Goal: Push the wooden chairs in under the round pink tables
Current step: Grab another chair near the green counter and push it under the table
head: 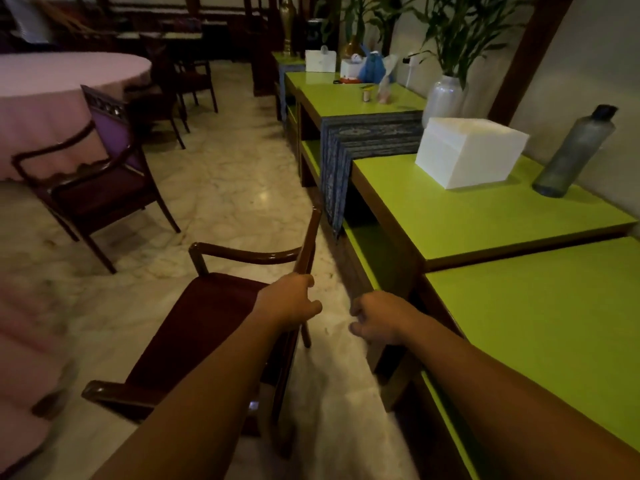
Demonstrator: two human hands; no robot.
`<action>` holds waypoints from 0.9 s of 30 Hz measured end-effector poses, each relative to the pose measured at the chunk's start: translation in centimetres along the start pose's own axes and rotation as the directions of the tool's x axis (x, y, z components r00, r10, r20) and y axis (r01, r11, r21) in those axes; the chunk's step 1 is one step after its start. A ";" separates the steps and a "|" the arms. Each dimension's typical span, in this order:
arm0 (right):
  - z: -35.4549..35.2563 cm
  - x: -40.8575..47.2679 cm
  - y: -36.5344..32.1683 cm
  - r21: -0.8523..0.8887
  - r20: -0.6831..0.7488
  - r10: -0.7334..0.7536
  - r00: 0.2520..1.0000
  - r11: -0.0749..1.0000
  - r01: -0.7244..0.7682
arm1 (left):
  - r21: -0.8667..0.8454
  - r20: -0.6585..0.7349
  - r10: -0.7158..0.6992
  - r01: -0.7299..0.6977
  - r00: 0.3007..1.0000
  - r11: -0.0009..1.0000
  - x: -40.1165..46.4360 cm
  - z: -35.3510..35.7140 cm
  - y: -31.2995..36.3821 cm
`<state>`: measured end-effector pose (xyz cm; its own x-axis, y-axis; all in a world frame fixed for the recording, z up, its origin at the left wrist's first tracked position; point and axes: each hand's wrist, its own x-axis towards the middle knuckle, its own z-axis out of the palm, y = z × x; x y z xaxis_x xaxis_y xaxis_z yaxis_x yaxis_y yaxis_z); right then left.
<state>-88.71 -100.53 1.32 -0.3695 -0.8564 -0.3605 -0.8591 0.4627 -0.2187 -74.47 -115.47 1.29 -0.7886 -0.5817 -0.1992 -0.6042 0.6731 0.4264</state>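
Note:
A dark wooden armchair with a maroon seat stands right below me, its seat facing left toward a pink tablecloth at the lower left edge. My left hand is closed around the top of the chair's backrest. My right hand hovers just to the right of it, fingers curled, holding nothing. A second wooden chair with a purple back stands at a round pink table at the upper left, pulled slightly out from it. More dark chairs stand behind that table.
Green-topped sideboards run along the right wall, close to my right arm. On them stand a white box, a grey bottle, a vase with a plant and a blue runner. Marble floor forms the aisle between.

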 end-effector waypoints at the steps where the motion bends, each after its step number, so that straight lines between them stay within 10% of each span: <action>1: -0.6 2.1 -0.1 -0.032 0.009 -0.039 0.999 0.999 0.039 | 0.004 -0.010 -0.053 0.053 0.999 0.999 1.0 -0.1 -0.8; 10: -4.2 15.8 -0.6 -0.199 -0.002 -0.392 0.920 0.901 0.384 | -0.121 0.104 -0.392 0.403 0.914 0.907 4.7 3.2 -3.2; 17: -4.6 22.5 -0.3 -0.438 0.050 -0.622 0.781 0.690 0.577 | -0.248 -0.066 -0.666 0.634 0.743 0.732 5.5 6.5 -0.8; 27: -6.0 28.8 -2.0 -0.575 0.414 -0.615 0.671 0.395 0.717 | -0.196 -0.099 -0.733 0.709 0.673 0.678 4.3 6.0 -1.9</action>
<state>-99.76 -127.46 -3.18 0.4271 -0.7645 -0.4829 -0.8077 -0.5626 0.1763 -77.43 -116.54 -5.66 -0.0769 -0.9301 -0.3591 -0.9462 -0.0454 0.3203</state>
